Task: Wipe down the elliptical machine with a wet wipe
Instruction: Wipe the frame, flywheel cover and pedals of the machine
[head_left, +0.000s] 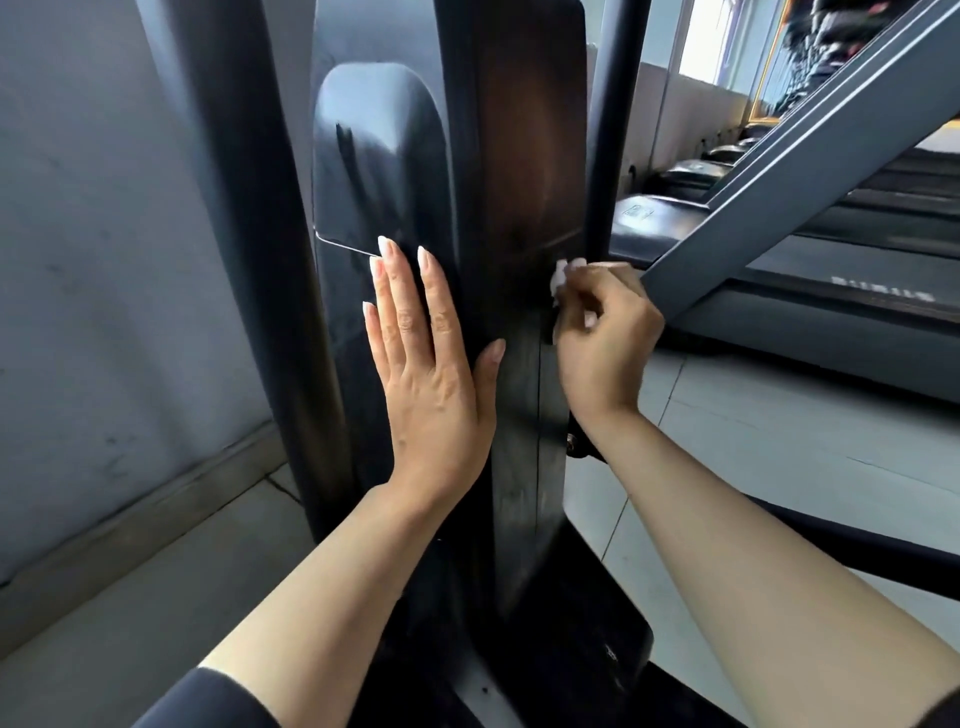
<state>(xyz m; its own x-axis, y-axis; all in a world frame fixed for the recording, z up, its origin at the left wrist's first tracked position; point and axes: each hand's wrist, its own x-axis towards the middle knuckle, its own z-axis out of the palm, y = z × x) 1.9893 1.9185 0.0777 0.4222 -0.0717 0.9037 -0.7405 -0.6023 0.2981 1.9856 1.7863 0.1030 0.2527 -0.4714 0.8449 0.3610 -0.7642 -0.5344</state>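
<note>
Against the elliptical column (524, 171), left hand (431, 374) lies flat; right hand (602, 338) apparently clenches a wipe (562, 275).

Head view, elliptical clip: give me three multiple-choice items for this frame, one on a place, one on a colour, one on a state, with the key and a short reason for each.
1. Where is the wet wipe?
A. In the right hand, at the right edge of the black housing
B. On the floor
C. Under the left hand

2. What colour is the wipe?
A. Blue
B. White
C. Yellow

3. How does the left hand lie?
A. Curled round the upright bar
B. Hanging away from the machine
C. Flat on the housing, fingers straight

Key:
1 A: white material shows between the curled right fingers, against the housing's edge.
2 B: the bit that pokes out above the fingers is white.
3 C: the palm and straight fingers rest on the black surface and hold nothing.
</note>
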